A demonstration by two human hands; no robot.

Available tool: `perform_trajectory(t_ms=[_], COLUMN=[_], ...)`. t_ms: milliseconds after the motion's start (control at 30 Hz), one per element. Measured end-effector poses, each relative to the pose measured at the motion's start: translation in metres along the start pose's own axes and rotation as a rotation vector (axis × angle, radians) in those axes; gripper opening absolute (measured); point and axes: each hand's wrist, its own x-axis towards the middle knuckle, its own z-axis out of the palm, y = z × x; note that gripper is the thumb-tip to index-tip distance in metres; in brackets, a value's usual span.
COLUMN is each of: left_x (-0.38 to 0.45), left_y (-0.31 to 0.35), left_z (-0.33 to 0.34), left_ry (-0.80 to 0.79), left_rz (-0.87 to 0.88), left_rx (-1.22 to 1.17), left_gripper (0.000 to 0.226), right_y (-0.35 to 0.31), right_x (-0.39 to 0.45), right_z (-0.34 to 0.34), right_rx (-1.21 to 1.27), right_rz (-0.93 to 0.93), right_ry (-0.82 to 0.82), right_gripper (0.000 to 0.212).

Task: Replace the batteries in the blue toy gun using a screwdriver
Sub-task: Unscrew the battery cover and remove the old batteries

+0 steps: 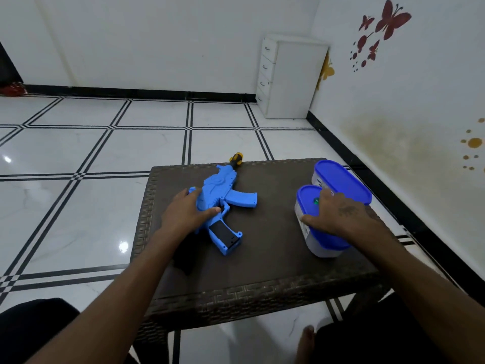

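Right hand [338,214] gripping near container [319,232]; left hand [187,210] flat, fingers spread, on blue toy gun [223,200].

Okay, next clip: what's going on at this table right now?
A person sits at a dark woven table with a blue toy gun lying flat on it. The left hand rests on the gun's rear, thumb near the trigger. The right hand grips the lid of the nearer blue-lidded container; a second such container stands just behind it. No screwdriver is in view, so the battery swap looks not yet started.
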Motion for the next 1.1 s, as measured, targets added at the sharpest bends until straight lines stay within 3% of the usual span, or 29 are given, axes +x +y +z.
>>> perform_trajectory(t_ms=[300, 500, 600, 667, 733, 867, 1100], left_x=[-0.013, -0.013, -0.014, -0.014, -0.016, -0.017, -0.016], left_y=[0.002, 0.006, 0.004, 0.005, 0.007, 0.008, 0.005], left_z=[0.0, -0.005, -0.006, -0.005, -0.004, -0.005, -0.004], left_ry=[-0.037, -0.122, -0.142, -0.143, -0.137, -0.129, -0.159], left_rz=[0.023, -0.006, -0.021, -0.028, -0.025, -0.009, -0.006], left_rx=[0.074, 0.103, 0.088, 0.076, 0.074, 0.066, 0.106], left_gripper=[0.099, 0.114, 0.118, 0.117, 0.115, 0.112, 0.124], right_y=[-0.021, -0.031, -0.04, -0.051, -0.063, -0.084, -0.093], right_x=[0.029, 0.058, 0.045, 0.025, 0.006, -0.013, -0.035], right_z=[0.005, -0.008, -0.014, -0.017, -0.017, -0.007, 0.005], right_rx=[0.068, 0.103, 0.175, 0.262, 0.445, 0.891, 1.235], right_rz=[0.006, 0.0, -0.098, -0.262, -0.437, -0.637, -0.74], right_ry=[0.084, 0.097, 0.297, 0.479, 0.541, 0.403, 0.348], right_gripper=[0.057, 0.071, 0.064, 0.046, 0.03, 0.019, 0.013])
